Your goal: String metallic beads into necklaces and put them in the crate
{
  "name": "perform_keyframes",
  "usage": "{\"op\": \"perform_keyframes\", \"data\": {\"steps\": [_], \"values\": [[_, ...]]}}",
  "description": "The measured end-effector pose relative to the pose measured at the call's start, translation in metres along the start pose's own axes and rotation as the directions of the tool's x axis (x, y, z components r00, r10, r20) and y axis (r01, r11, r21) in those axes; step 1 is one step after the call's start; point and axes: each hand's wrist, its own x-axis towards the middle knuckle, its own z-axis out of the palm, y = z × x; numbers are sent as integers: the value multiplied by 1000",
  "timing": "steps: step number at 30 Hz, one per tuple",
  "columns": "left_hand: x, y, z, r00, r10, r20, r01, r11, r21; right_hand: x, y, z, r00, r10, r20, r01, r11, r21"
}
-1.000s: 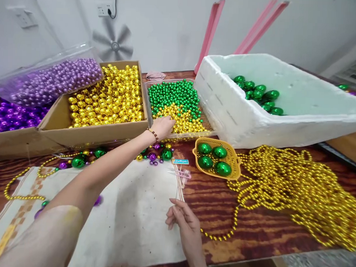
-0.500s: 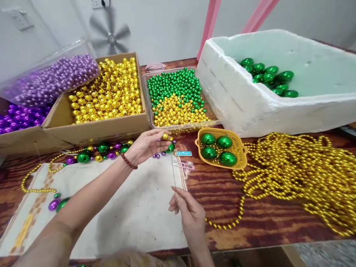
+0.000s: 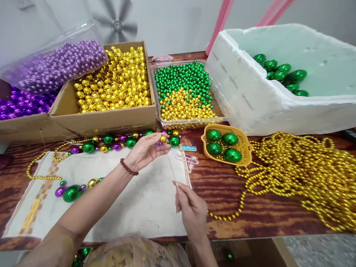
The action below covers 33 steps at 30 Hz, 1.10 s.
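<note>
Between the fingertips of my left hand (image 3: 148, 150) is a small gold bead (image 3: 163, 139). A thin needle-like wire (image 3: 171, 166) runs from that bead down to my right hand (image 3: 191, 206), whose thumb and forefinger pinch its lower end. Both hands are over the white cloth (image 3: 134, 202). Under my left forearm lies a strand with a large green bead (image 3: 72, 193) and smaller purple and gold ones. Another strand of green, purple and gold beads (image 3: 108, 140) lies along the cloth's far edge, partly behind my left hand.
Boxes of gold beads (image 3: 115, 84) and purple beads (image 3: 24, 104) stand back left, beside a clear tray (image 3: 184, 120) of green and gold beads. A foam box (image 3: 254, 113) stands right. Nearer are a yellow basket (image 3: 247, 149) and heaped gold bead chains (image 3: 305, 177).
The camera view has shifted, so the table contents appear further right and higher. My hands keep the same hold on the gold bead and the wire; more of the strand beneath my forearm shows.
</note>
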Motion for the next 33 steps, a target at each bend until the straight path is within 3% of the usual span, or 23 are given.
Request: {"op": "perform_keyframes", "data": {"steps": [5, 9, 12, 14, 15, 18, 21, 23, 26, 29, 31, 33], "values": [[-4, -1, -1, 1000, 25, 7, -26, 995, 92, 0, 0, 7, 999, 51, -3, -50, 998, 34], [-6, -11, -3, 996, -19, 85, -9, 946, 325, -2, 8, 16, 993, 108, -39, -100, 981, 165], [8, -25, -2, 993, -30, 115, -38, 837, 546, -7, 20, 18, 984, 161, -81, -133, 950, 283], [27, -37, 7, 982, 55, 183, -172, 673, 720, -12, 27, 17, 980, 169, -106, -127, 938, 322], [39, -44, 15, 961, 108, 255, -272, 542, 795, -16, 30, 15, 980, 167, -113, -121, 936, 331], [76, -66, 49, 852, 124, 509, -515, 14, 857, -26, 37, 10, 984, 141, -112, -95, 934, 345], [107, -90, 83, 806, 0, 591, -542, -402, 738, -34, 40, 4, 991, 99, -93, -64, 945, 322], [121, -104, 99, 810, -46, 585, -513, -539, 668, -37, 42, 2, 993, 69, -95, -40, 959, 282], [133, -120, 107, 836, -50, 546, -460, -607, 649, -39, 46, -1, 991, 45, -127, -12, 969, 248], [137, -123, 103, 846, -36, 532, -451, -581, 677, -39, 50, -2, 985, 48, -164, -4, 967, 254], [135, -118, 100, 837, 3, 547, -473, -497, 727, -38, 51, -2, 981, 60, -184, -9, 963, 270], [128, -109, 95, 834, 82, 546, -498, -315, 808, -38, 50, -2, 975, 80, -208, -17, 957, 290]]}}
